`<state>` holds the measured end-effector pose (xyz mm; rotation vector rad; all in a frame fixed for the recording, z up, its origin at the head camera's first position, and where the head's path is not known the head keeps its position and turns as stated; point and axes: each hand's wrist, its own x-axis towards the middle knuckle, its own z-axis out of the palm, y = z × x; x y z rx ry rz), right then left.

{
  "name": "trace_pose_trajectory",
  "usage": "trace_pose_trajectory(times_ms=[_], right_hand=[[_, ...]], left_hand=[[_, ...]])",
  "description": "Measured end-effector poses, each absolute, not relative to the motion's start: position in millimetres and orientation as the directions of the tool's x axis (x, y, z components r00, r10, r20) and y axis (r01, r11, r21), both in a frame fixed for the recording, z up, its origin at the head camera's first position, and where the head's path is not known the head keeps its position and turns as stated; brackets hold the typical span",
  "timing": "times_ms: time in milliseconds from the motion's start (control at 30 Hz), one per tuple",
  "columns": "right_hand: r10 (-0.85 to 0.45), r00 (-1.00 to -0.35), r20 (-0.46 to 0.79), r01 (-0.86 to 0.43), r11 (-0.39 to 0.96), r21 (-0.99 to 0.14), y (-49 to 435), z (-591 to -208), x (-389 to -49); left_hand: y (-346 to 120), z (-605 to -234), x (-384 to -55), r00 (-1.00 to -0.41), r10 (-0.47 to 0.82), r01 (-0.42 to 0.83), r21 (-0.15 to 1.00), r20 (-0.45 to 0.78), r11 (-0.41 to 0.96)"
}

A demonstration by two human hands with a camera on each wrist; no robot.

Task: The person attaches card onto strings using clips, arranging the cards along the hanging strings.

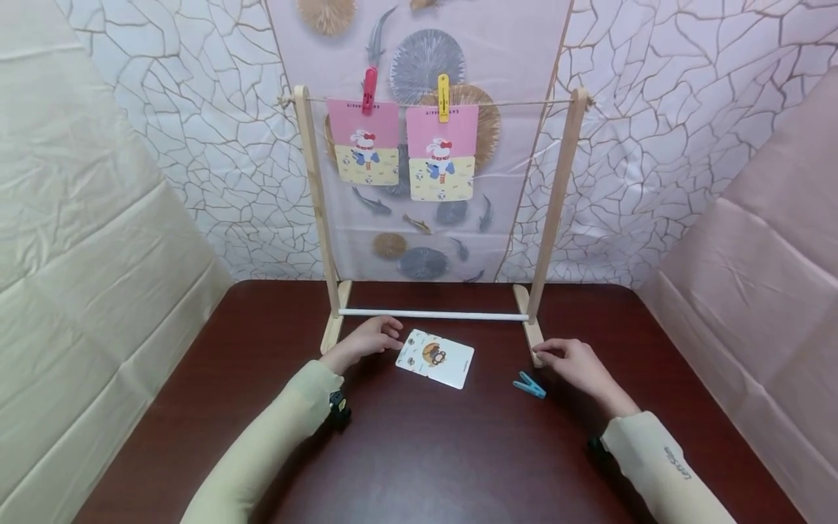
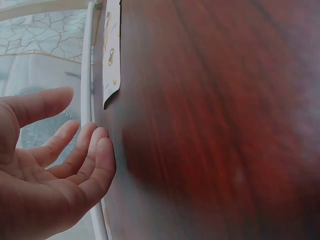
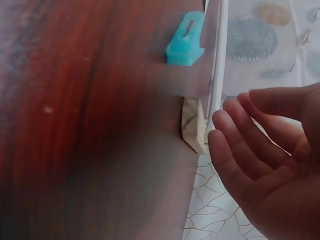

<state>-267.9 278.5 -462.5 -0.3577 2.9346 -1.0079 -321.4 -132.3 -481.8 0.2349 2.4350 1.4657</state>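
Observation:
A white card (image 1: 439,359) with a cartoon figure lies on the dark red table. Just left of it is my left hand (image 1: 372,339), its fingertips close to the card's edge. In the left wrist view those fingers (image 2: 75,160) bend loosely with nothing between them, and the card (image 2: 112,55) lies beyond. A blue clothespin (image 1: 529,385) rests right of the card. Beyond it on the right, my right hand (image 1: 576,364) hovers by the stand's foot, holding nothing. The right wrist view shows its relaxed fingers (image 3: 250,145) apart from the clothespin (image 3: 185,42).
A wooden stand (image 1: 556,196) with a white lower bar (image 1: 432,314) rises at the back. From its string hang two pink-and-yellow cards, one by a red clothespin (image 1: 369,90), the other by a yellow clothespin (image 1: 444,98). Cloth walls enclose the table (image 1: 419,466).

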Motion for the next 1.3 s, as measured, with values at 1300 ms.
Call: trace_pose_trajectory(times_ms=[1300], right_hand=[[-0.441, -0.887, -0.141, -0.260, 0.727, -0.635, 265.7, -476.6, -263.3]], left_hand=[[-63.6, -466.8, -350.3, -0.803, 0.541, 0.374, 0.497, -0.250, 0.783]])
